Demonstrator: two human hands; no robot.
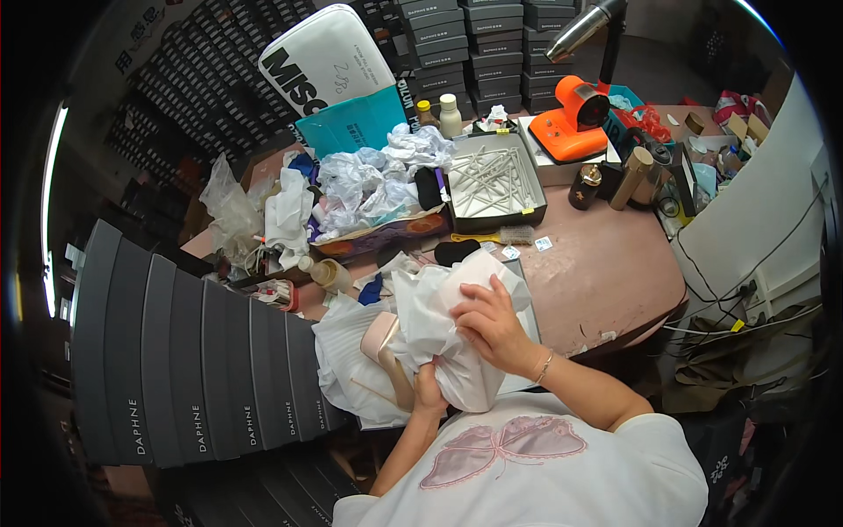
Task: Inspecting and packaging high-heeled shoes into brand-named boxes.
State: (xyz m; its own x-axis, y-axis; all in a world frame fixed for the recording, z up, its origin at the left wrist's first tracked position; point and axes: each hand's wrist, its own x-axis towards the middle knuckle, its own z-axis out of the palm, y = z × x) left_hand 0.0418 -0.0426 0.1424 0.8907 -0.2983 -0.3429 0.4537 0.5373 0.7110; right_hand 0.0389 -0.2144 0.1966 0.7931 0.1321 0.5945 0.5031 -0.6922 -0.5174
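A bundle of white tissue paper (426,303) is between my hands, with a pale pink shape showing at its upper end; most of what it wraps is hidden. My left hand (428,388) grips the bundle's lower left side, thumb up. From the right, my right hand (493,327) bends its fingers over the paper and presses it in. Left of the bundle, a pale pink high-heeled shoe (379,338) lies on more white tissue (338,351), partly covered by the bundle.
Grey shoe boxes (184,360) stand stacked at my left. Behind the work lie a carton of crumpled paper (373,180), a tray of white sticks (496,180), a yellow-handled brush (492,236) and an orange device (571,123). Bottles (632,176) stand along the pink table's (606,263) right side.
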